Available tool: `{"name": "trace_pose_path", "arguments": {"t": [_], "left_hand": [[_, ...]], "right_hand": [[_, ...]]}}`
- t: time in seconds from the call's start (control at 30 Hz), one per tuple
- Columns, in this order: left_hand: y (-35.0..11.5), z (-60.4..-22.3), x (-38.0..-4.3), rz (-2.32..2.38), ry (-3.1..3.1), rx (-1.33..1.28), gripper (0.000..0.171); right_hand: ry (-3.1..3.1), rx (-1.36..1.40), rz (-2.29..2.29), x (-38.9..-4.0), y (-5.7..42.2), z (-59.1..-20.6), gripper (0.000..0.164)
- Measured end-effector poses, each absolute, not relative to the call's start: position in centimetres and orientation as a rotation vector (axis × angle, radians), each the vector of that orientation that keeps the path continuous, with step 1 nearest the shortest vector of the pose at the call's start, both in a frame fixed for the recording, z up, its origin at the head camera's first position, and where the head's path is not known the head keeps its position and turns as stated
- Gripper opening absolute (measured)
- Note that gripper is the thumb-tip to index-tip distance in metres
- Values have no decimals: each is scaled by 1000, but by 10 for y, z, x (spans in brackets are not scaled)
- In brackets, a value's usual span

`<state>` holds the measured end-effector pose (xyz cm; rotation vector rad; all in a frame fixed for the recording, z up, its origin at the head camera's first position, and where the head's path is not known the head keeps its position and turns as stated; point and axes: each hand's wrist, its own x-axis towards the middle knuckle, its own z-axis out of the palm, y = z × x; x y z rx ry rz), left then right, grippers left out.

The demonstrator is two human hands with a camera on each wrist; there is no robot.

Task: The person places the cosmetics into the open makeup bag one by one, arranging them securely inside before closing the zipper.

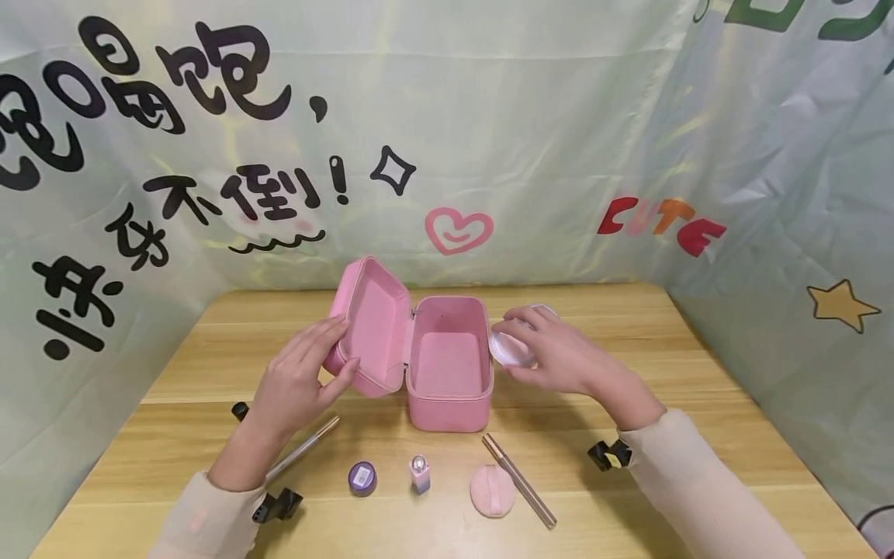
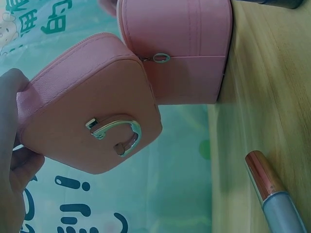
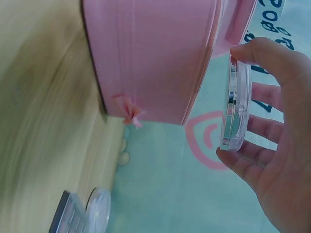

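Note:
A pink zip case stands near the middle of the table, its lid swung out to the left. With thumb and fingers, my left hand grips the lid's left edge; the left wrist view shows the lid's gold handle. My right hand holds a round, clear-edged compact by its rim, thumb on one side and fingers on the other. The compact is raised off the table, just right of the case's open box. Inside, the visible bottom of the box is bare pink.
Along the front lie a slim silver tube, a purple-lidded jar, a small pink-purple bottle, a pink powder puff and a rose-gold pen. A dark palette and round clear case stand right of the case.

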<state>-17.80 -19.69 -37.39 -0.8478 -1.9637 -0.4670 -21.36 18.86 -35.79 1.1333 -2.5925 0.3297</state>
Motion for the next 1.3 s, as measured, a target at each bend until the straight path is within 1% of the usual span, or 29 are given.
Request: {"name": "trace_pose_path", "arguments": {"t": [0.3, 0.63, 0.93, 1.3], "left_hand": [[-198, -373, -178, -464, -1969, -846, 54], [-198, -372, -178, -469, -1972, -840, 54], [-197, -373, -179, -470, -1970, -844, 54], [-197, -376, -177, -478, -1980, -835, 54]], "right_hand": [[-2620, 1170, 312, -223, 165, -348, 56], [-2636, 1236, 308, -237, 141, -343, 54], [-2603, 1301, 262, -250, 122, -347, 52], [-2628, 1339, 143, -264, 104, -357, 54]]}}
